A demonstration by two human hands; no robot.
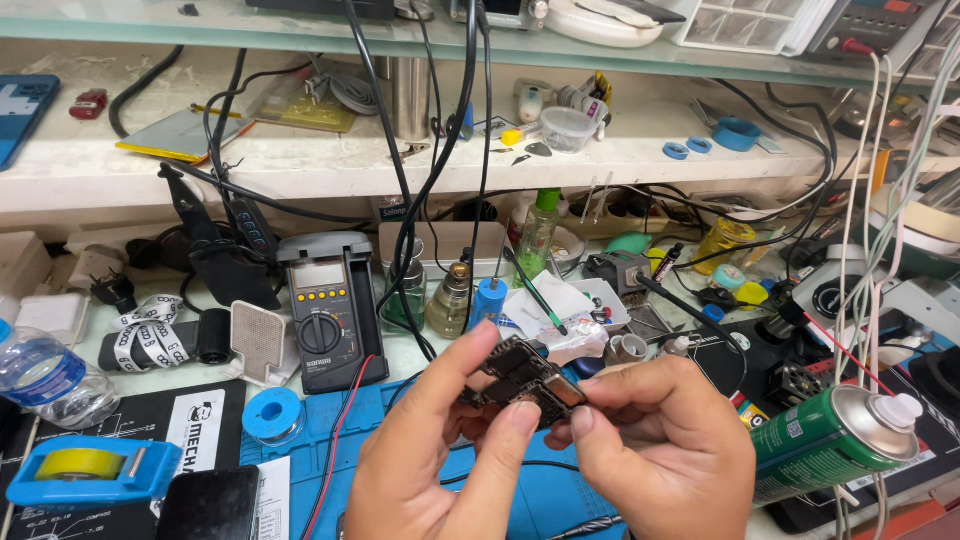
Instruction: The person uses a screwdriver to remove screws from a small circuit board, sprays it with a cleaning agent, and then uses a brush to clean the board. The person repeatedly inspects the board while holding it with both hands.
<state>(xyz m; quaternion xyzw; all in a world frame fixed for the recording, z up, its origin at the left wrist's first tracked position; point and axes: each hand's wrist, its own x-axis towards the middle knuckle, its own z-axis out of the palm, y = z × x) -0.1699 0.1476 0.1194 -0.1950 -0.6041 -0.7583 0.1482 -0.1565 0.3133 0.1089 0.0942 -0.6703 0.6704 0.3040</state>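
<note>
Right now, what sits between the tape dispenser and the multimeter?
Head view: a blue solder spool lies between the blue tape dispenser and the grey multimeter, on the bench mat.

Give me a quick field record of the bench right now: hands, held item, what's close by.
left hand: grips the circuit board from the left
right hand: pinches the board's right end
board: lifted off the blue mat, held by both hands
right of hands: green spray can, lying on its side
behind hands: multimeter, upright
far left: blue tape dispenser, water bottle

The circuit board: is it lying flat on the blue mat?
No: both the left hand and right hand hold the circuit board above the blue mat.
</note>
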